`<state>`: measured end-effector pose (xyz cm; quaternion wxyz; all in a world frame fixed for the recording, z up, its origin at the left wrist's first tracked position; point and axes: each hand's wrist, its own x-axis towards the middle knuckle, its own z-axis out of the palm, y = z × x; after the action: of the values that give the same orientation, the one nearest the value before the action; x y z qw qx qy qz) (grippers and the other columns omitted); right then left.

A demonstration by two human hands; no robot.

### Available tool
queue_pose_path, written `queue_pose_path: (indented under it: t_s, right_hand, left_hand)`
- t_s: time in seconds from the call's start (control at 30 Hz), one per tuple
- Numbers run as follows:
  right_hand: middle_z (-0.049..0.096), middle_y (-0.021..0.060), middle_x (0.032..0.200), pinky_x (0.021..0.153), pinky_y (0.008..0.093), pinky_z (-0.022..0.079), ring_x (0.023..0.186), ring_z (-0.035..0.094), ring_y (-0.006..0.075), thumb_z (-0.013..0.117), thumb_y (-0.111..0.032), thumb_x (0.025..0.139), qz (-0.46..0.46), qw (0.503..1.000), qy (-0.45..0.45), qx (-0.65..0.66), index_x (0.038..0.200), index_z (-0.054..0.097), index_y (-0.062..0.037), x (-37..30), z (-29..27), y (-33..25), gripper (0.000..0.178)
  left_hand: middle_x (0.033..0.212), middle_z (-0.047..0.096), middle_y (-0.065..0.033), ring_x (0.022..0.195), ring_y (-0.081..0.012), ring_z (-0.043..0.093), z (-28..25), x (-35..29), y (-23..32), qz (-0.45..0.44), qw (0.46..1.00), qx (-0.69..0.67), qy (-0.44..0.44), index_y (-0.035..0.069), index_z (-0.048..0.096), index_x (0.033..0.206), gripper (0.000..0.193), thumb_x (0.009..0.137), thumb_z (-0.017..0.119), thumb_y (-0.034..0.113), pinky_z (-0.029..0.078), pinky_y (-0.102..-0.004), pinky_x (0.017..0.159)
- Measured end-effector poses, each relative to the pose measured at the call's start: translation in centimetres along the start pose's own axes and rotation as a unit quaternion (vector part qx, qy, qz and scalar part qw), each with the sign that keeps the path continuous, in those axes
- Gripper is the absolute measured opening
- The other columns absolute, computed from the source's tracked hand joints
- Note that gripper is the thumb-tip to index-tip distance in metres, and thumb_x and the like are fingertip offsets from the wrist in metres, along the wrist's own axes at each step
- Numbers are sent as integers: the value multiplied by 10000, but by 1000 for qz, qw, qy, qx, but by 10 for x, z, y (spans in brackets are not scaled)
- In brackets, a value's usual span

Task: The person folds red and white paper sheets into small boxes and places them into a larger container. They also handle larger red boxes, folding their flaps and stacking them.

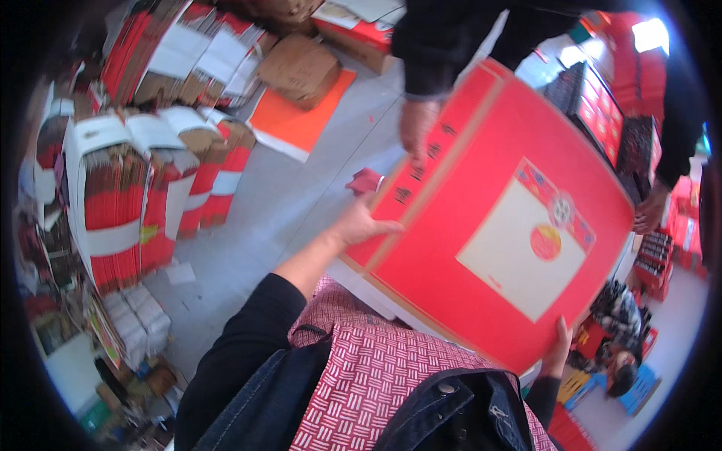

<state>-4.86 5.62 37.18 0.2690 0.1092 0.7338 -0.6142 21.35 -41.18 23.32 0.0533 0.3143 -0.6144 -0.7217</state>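
Observation:
In front of me is a large red printed cardboard sheet (425,279), tilted, with a cream panel, a round emblem and dark characters along a strip at its left. My left hand (355,227) grips its left edge, thumb on top and the other fingers hidden underneath. At the near right edge, my right hand (559,344) holds the same sheet, its fingers partly hidden. Across from me, a co-worker in dark sleeves has one hand (418,128) at the far left edge and the other hand (651,210) near the right corner. Whether several sheets lie together, I cannot tell.
Tall bundles of folded red cardboard (113,218) stand on the grey floor at left. Behind them are a brown paper-wrapped package (299,71) and an orange sheet (289,120). Another person (620,319) is low at the right, near a blue crate (639,387).

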Motion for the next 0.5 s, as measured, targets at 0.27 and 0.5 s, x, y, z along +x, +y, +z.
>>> queue_pose_path:
  t_s: [0.27,0.5]
  right_hand:
    - [557,119,1196,881,375,497,1052,578,242,575,-205,902,77,991,110,-20,1290,443,-2,-136,-48,-18,457]
    - [549,126,1216,894,384,497,1068,575,251,555,-180,910,42,972,223,58,1305,429,-2,-227,-83,23,451]
  left_hand:
    - [1083,658,-131,1004,-202,621,81,-13,-11,-132,981,16,-142,0,593,1120,708,621,844,434,467,-327,894]
    - [1052,657,-125,972,-207,623,131,6,25,-102,959,121,-236,2,588,1071,699,605,849,453,473,-326,871]
